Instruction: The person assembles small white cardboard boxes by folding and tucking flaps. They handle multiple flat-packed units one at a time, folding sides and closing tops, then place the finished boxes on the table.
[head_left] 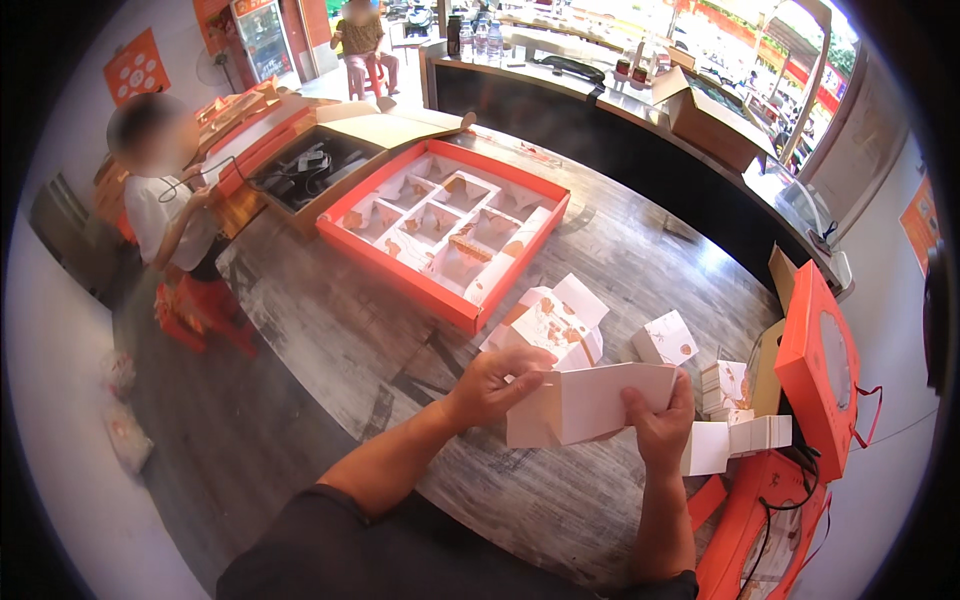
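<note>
Between my hands is a creased piece of white cardboard, its plain side facing me and a fold line running down it. My left hand pinches its upper left edge, fingers closed. At the other end my right hand grips it, thumb lying across the plain face and fingers behind. Just beyond, on the table, rests a stack of white card pieces printed with orange-brown flowers. A small white box sits to the right of that stack.
A large red box with white dividers stands on the dark wooden table. Behind it, an open carton holds black items. Small white boxes and red gift boxes crowd the right. A person is at the left.
</note>
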